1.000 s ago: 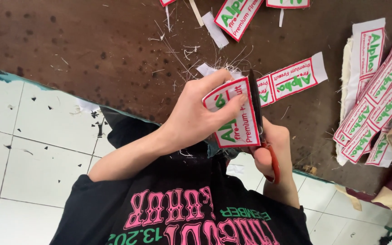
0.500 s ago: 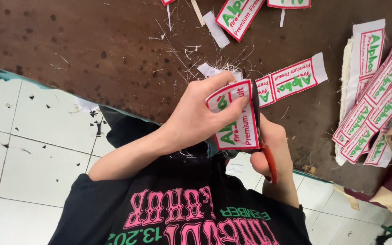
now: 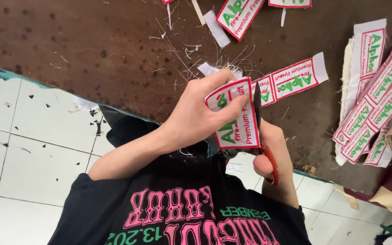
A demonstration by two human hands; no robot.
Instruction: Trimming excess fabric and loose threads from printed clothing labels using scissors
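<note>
My left hand [image 3: 196,115] pinches a white cloth label [image 3: 234,122] with a red border and green lettering, held up over the table's near edge. My right hand [image 3: 273,145] grips red-handled scissors [image 3: 273,165]. Their dark blades run up along the label's right edge, next to the left thumb. A short strip of two joined labels [image 3: 291,81] lies on the brown table [image 3: 91,59] just behind the held one.
A pile of the same labels on white cloth strips [image 3: 373,104] lies at the right of the table. More labels [image 3: 239,13] and loose threads and scraps [image 3: 182,50] lie at the far side. White floor tiles [image 3: 23,149] flecked with bits show at the left.
The label has tilted slightly in my left hand, and the scissor blades have shifted a little along its right edge. Both hands stay in the same place.
</note>
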